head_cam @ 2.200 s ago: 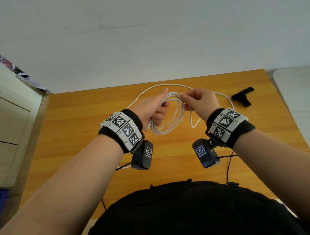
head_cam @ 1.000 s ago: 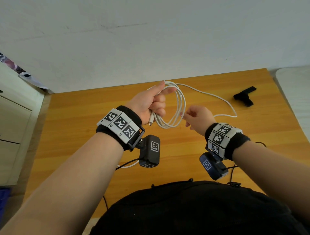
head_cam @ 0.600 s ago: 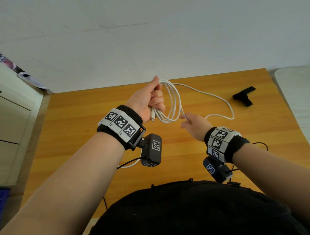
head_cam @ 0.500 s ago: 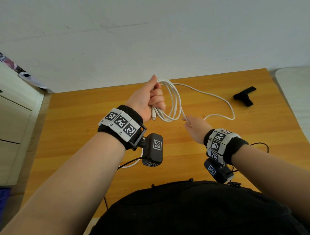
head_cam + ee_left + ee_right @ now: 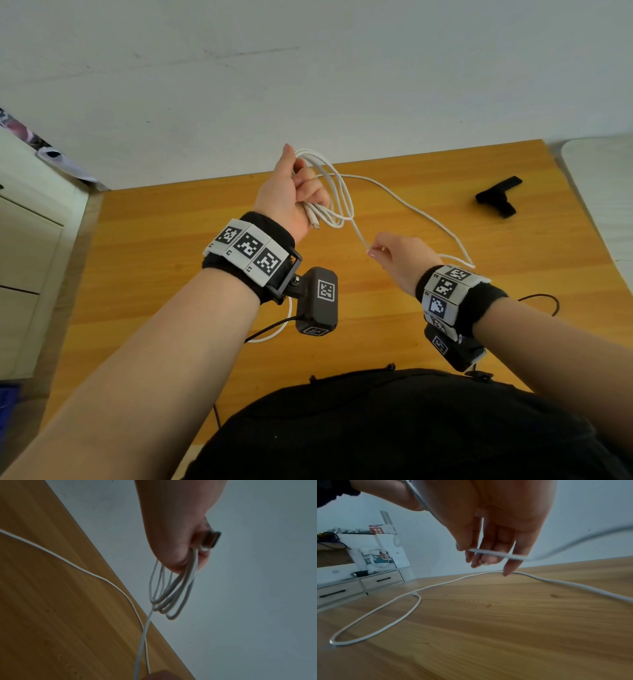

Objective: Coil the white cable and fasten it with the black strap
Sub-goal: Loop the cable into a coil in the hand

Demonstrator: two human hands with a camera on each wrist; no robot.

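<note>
Cable (image 5: 337, 192): white; several loops hang from the left hand at upper centre of the head view, raised above the table. One strand runs down and right from the loops to the right hand. The rest trails across the table toward the right edge of the frame, then curves back behind the right wrist.
Plug (image 5: 211, 539): sticks out of the left fist beside the loops in the left wrist view.
Left hand (image 5: 291, 195): fist curled round the gathered loops, thumb pointing up.
Right hand (image 5: 399, 257): lower and to the right of the left hand, well apart from it; thumb and fingertips pinch the single strand, the other fingers loosely bent.
Loose end: in the right wrist view, slack (image 5: 376, 615) lies on the table in a long loop at lower left.
Strap (image 5: 498, 198): black, lies on the table at upper right of the head view, apart from cable and hands.
Table (image 5: 154, 274): orange wood, against a white wall.
Drawers (image 5: 359, 584): pale unit left of the table.
</note>
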